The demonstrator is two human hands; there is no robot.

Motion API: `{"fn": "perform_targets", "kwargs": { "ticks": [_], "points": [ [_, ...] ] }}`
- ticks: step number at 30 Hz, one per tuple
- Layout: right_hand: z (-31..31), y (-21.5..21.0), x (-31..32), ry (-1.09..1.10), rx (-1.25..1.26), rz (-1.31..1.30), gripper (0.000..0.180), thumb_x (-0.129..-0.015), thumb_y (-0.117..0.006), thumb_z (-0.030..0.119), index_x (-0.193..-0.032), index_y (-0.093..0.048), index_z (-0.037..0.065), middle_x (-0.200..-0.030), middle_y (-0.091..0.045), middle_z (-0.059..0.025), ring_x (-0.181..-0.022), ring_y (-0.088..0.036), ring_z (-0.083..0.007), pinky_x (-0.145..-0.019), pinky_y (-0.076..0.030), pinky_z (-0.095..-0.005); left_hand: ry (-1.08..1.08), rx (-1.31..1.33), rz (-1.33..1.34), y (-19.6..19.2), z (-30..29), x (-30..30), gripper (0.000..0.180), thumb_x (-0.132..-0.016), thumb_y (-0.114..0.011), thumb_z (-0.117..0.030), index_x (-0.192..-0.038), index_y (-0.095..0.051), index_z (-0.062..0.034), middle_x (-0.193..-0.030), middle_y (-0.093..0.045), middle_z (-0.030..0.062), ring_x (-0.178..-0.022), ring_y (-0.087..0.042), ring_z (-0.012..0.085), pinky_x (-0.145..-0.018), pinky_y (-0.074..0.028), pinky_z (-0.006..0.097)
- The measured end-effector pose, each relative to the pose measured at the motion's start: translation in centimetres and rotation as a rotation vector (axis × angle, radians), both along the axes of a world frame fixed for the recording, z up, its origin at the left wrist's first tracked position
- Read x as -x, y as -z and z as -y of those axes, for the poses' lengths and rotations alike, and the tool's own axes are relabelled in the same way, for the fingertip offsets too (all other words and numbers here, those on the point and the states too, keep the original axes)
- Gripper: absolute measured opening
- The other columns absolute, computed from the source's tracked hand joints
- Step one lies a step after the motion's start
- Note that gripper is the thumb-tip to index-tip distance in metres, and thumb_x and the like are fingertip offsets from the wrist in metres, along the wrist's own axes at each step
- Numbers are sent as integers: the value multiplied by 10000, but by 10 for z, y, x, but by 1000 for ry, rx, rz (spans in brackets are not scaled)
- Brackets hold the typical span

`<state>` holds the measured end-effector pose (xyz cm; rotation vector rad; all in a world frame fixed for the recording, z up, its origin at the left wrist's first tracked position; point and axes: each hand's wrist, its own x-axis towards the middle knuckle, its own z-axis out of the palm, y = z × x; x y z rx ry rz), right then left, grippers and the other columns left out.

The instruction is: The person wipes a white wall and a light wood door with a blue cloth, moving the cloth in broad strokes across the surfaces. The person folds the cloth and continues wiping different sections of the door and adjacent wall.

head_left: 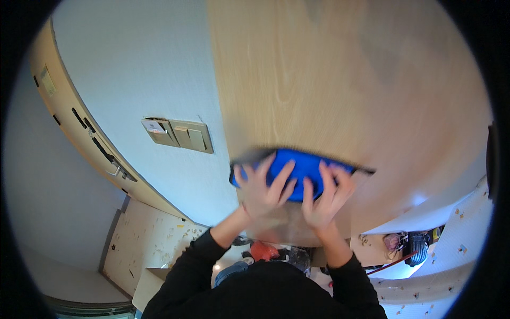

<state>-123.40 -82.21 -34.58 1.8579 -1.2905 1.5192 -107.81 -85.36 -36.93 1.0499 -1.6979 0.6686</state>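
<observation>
While you stand close against it, a broad pale wooden panel, likely a door or cupboard front, fills the upper right of the view and looms over everything else. Beside it on your left runs a white wall, and further left a second wooden door edge with dark latch hardware curves away. Below, a speckled floor shows past your dark sleeves, with red and black clutter by your feet that is too blurred to name. On the wall sits a beige switch plate with several rockers.

Pressed flat to the wooden panel at chest height is a blue cloth, wide and bunched, its ends smeared by motion. Your left hand and right hand both lie on top of it, side by side, fingers spread open and pushing rather than gripping.

As a judgement: with only flat palms holding it, the cloth could slip out and drop to the floor if pressure eases, and the cluttered floor behind your feet could trip you if you step back.
</observation>
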Motion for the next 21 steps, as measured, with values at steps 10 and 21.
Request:
{"fn": "perform_targets", "kwargs": {
  "ticks": [10,21],
  "points": [
    [33,76,-9,245,95,-263,369,-850,-538,282,-1199,-640,221,-1390,-473,-73,-1236,-416,-358,-1095,-166,-571,-54,-124,86,57,15,8,331,-799,-591,-445,-1070,-646,-264,-1266,-443,236,-1185,-184,716,-903,-58,828],
    [23,56,-1,167,26,-293,425,-853,-574,204,-1264,-589,96,-1454,-359,-211,-1364,-257,-438,-1098,-79,-623,-31,-57,127,34,19,-10,308,-754,-630,-503,-983,-681,-305,-1230,-516,157,-1218,-242,621,-966,10,773]
  ]
}}
